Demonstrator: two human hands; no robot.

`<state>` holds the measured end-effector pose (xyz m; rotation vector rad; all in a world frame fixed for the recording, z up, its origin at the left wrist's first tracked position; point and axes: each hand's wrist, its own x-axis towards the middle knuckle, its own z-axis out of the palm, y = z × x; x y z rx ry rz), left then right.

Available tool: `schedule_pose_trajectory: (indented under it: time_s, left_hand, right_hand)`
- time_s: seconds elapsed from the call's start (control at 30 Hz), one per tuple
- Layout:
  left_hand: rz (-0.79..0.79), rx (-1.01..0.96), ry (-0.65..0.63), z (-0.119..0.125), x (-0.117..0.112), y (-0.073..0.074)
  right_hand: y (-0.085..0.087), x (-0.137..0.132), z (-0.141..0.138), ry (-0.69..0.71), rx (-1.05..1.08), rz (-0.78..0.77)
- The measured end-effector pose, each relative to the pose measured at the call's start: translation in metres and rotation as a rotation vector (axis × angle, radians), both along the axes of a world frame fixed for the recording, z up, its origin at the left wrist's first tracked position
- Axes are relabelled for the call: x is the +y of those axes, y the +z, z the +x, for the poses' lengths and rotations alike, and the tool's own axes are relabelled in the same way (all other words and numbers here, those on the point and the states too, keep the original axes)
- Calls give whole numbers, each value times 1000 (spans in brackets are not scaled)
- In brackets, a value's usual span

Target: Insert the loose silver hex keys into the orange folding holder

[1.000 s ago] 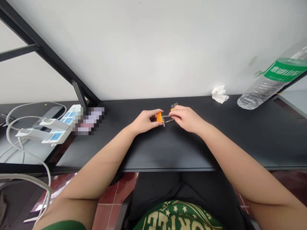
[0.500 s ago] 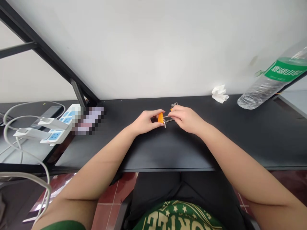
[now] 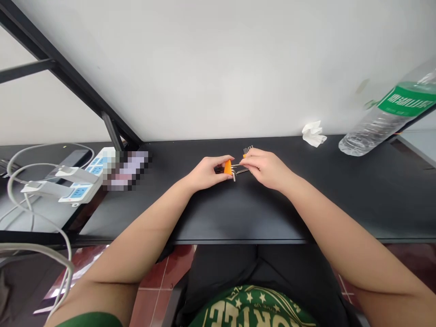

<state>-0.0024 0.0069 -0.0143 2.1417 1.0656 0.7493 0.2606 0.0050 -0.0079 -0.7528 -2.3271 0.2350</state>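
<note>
Near the middle of the desk, my left hand (image 3: 211,171) grips an orange hex key holder (image 3: 228,167) between thumb and fingers. A bent silver hex key (image 3: 234,175) juts from the holder's right side. My right hand (image 3: 266,166) is closed in a pinch on a thin metal hex key (image 3: 236,165), which reaches leftward to the holder. Just behind the right hand's fingers, a row of several metal rods (image 3: 248,149) sticks up from an orange piece, partly hidden. Beneath the pinch, more slim metal keys (image 3: 243,171) show on the dark desktop.
The black desk (image 3: 245,218) meets a white wall. A crumpled tissue (image 3: 314,133) and a large clear bottle (image 3: 384,118) with a green label are on the right. To the left are a white power strip (image 3: 90,175) with plugged-in chargers, looping cables and a blurred-out item (image 3: 127,170).
My right hand has shifted very slightly to the right with its pinch kept closed. The left hand and the orange holder stay practically where they were.
</note>
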Motion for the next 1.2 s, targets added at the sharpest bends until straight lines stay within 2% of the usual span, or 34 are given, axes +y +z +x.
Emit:
schedule_pose_trajectory:
  time_s: [0.27, 0.5, 0.6, 0.67, 0.77, 0.87, 1.07, 1.2]
  left_hand:
    - [-12, -7, -46, 3, -2, 1]
    - [176, 78, -49, 7, -6, 7]
    - [168, 72, -59, 7, -6, 8]
    - [125, 41, -59, 6, -5, 7]
    - [81, 0, -19, 3, -3, 3]
    - [72, 3, 22, 0, 0, -1]
    - [57, 31, 53, -2, 4, -4]
    - [36, 24, 46, -3, 5, -6]
  right_hand:
    - [1, -5, -3, -16, -52, -3]
    - [2, -15, -24, 76, 81, -276]
    - [1, -13, -24, 51, 114, -333]
    - [0, -8, -18, -35, 40, -310]
    - [-2, 1, -6, -172, -214, -276]
    - [-3, 6, 0, -211, -440, -295]
    - [0, 1, -9, -226, -600, -217]
    - [1, -5, -11, -262, -624, -205]
